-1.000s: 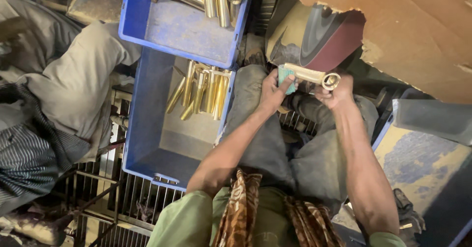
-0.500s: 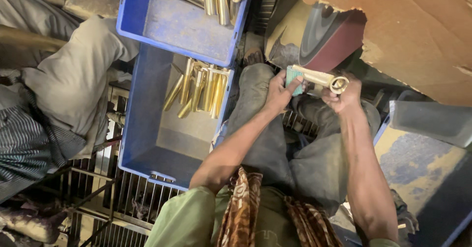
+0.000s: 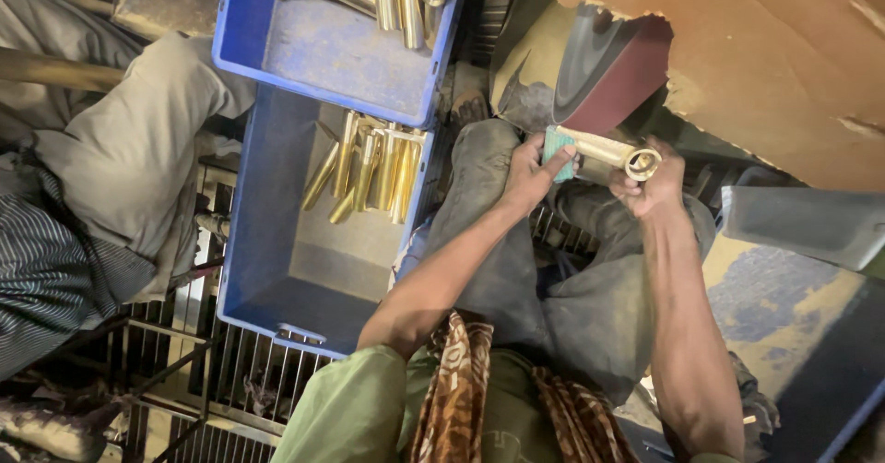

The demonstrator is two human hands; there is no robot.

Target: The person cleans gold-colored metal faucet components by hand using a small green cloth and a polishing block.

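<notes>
blue crate (image 3: 267, 269) left of the knees, brass tubes (image 3: 369, 172) at its far end. sanding belt (image 3: 608, 66) just above brass tube (image 3: 604, 152). left hand (image 3: 530, 172) and right hand (image 3: 650, 186) closed around tube's ends, over the lap.

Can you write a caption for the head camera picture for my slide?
Both hands, left hand and right hand, hold a brass tube near a sanding belt, beside blue crates of brass tubes.

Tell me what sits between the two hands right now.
In the head view, a brass tube spans the gap: the left hand grips its end with a green pad, and the right hand holds the open end.
</notes>
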